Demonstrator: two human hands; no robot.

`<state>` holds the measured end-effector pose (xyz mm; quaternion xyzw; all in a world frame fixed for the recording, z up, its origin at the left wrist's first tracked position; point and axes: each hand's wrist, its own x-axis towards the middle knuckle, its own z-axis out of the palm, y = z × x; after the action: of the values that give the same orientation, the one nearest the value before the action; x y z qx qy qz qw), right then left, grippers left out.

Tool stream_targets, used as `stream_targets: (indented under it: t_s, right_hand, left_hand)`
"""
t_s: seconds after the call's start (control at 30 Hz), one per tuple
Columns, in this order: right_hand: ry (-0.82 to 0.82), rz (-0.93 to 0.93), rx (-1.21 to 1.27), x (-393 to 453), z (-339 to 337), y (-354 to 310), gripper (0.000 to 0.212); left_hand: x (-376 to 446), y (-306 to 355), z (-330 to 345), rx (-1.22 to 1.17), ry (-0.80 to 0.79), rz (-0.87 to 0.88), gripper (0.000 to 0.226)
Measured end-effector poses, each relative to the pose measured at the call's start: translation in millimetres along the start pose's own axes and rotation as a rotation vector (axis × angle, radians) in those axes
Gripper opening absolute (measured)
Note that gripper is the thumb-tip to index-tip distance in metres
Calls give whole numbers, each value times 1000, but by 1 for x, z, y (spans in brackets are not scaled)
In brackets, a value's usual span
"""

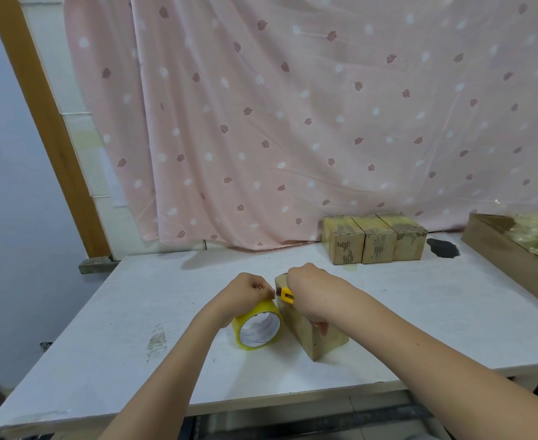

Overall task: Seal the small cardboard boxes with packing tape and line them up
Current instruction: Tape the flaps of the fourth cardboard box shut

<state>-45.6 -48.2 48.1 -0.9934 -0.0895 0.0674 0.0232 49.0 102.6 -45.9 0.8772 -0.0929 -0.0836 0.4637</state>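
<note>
One small cardboard box (313, 336) lies near the middle of the white table (134, 312), its long axis running from near right to far left, under the person's right forearm. The roll of yellowish packing tape (258, 325) stands on edge touching the box's left side. The left hand (245, 292) is curled over the top of the roll, fingers pinching at it where the tape seems to leave toward the box. The right hand (309, 281), just beside it and over the box's far end, grips a yellow utility knife (285, 295) pointed at that spot, so the cut likely comes between the hands. Three taped boxes (374, 239) sit in a row at the far right.
</note>
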Motion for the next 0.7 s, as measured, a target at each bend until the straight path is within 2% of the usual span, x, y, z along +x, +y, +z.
stream_targets:
  t_s: [0.47,0.63,0.7]
  right_hand:
    - [-55,-3,-83,-12,-6,-4,37]
    - [-134,-1,-79,-12,-7,2,36]
    - [-152,23,-41,-10,-6,7,27]
  left_hand:
    - [-1,3,3,27,5,24,21]
    - [-2,4,3,32,11,12,18]
    - [-3,3,1,31,-5,11,16]
